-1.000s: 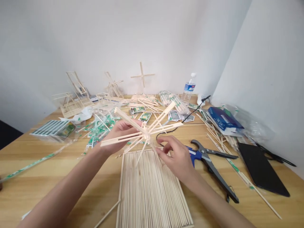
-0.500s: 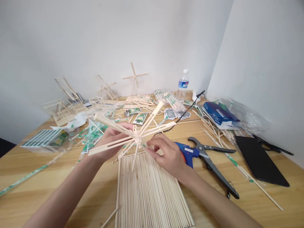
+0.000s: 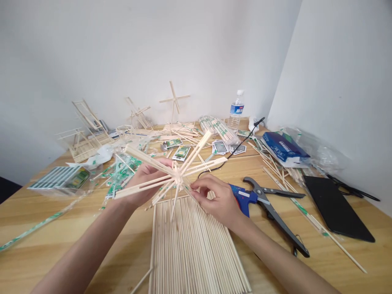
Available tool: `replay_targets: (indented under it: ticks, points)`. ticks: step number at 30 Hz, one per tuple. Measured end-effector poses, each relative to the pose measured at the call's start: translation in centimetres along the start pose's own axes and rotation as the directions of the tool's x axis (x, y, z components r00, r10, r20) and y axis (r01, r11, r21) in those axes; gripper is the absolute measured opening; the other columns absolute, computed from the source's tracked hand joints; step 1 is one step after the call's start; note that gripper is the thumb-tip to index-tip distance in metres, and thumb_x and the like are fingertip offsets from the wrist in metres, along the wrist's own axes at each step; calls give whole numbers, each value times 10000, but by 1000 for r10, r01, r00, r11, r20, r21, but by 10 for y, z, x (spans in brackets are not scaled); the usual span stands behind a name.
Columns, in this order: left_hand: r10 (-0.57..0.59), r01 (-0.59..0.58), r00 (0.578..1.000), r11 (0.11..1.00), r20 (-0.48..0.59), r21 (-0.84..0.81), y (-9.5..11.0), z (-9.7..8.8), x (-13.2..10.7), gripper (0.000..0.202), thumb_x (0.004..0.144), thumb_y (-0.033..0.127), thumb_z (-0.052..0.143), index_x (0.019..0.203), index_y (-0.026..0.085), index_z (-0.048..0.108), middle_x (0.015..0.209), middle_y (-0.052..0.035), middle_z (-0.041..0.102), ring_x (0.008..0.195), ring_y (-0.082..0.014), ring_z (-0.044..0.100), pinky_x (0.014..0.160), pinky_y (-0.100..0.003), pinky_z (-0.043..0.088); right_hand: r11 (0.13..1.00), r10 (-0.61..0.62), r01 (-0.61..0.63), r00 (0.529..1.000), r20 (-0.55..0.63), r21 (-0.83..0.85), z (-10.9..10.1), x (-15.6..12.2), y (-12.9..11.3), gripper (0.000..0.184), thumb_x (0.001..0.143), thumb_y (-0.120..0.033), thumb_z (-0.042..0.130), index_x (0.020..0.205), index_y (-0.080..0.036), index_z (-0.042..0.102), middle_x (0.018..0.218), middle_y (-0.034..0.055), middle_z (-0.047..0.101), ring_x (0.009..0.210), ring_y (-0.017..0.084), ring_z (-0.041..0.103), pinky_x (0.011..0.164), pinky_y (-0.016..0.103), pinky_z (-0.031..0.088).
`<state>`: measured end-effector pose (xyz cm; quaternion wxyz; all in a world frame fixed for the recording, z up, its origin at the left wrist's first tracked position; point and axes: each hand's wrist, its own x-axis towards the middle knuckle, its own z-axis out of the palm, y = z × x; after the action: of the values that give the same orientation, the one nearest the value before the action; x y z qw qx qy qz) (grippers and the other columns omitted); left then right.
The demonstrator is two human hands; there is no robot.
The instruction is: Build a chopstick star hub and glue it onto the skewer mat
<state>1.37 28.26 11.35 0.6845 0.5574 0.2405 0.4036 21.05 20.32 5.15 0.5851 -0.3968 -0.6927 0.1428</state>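
A windmill model of pale wooden sticks point(image 3: 178, 176), with paired-stick blades around a hub and thin legs below, is held up above a mat of sticks laid side by side point(image 3: 196, 249). My left hand point(image 3: 145, 183) is closed around its back, the fingertips partly hidden behind the blades. From the right, my right hand point(image 3: 216, 200) has thumb and forefinger pinched together at a thin stick just beside the hub. Exactly what lies between those fingertips is hard to make out. Just right of that hand lies a blue glue gun point(image 3: 245, 198), its front hidden.
Black-handled cutters point(image 3: 272, 208) and a black flat slab point(image 3: 337, 208) lie to the right. Behind are a water bottle point(image 3: 236, 110), bagged sticks point(image 3: 219, 128), a blue packet point(image 3: 284, 147) and a second stick windmill point(image 3: 174, 98). Green-white wrappers point(image 3: 122, 173) litter the left.
Almost nothing differs. The windmill and both hands stay in place, with a very slight shift of the whole view.
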Motion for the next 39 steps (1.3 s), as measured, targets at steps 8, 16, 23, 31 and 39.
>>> replay_targets:
  ticks: [8, 16, 23, 31, 39]
  points:
    - [28, -27, 999, 999, -17, 28, -2, -1, 0, 224, 670, 322, 905, 800, 171, 802, 691, -31, 738, 598, -129, 662, 588, -200, 539, 999, -24, 24, 1000, -5, 34, 0, -4, 1, 84, 885, -175, 672, 937, -219, 722, 900, 39, 742, 675, 119, 667, 555, 242, 568]
    - [6, -6, 1000, 1000, -20, 15, -3, -3, 1, 212, 665, 298, 902, 795, 164, 801, 691, -33, 739, 602, -135, 676, 593, -199, 548, 999, -26, 26, 1000, -9, 32, -2, -3, 1, 124, 881, -162, 692, 981, -213, 742, 915, 47, 761, 641, 109, 655, 532, 236, 549]
    - [22, -22, 1000, 999, -8, 38, -4, -3, 1, 187, 695, 289, 880, 801, 160, 795, 723, -34, 741, 620, -127, 667, 602, -194, 540, 1000, 18, -18, 1000, 15, 24, -4, -4, -2, 190, 887, -161, 674, 1041, -235, 756, 916, 40, 740, 654, 112, 656, 524, 233, 550]
    - [-1, 1, 1000, 1000, 2, 15, -4, -4, 0, 164, 704, 257, 872, 815, 169, 791, 738, -39, 748, 623, -139, 681, 606, -213, 552, 997, 71, -72, 997, 37, 30, -6, -4, -4, 181, 885, -160, 651, 1030, -235, 730, 976, 45, 721, 619, 96, 628, 522, 231, 543]
    - [-28, 28, 1000, 999, -3, -20, -7, -7, 4, 184, 642, 207, 899, 786, 182, 787, 708, -11, 737, 611, -120, 676, 598, -191, 546, 948, 293, -296, 955, 45, 112, -10, -7, -4, 181, 890, -231, 638, 1070, -224, 655, 1024, 58, 708, 536, 76, 583, 459, 210, 492]
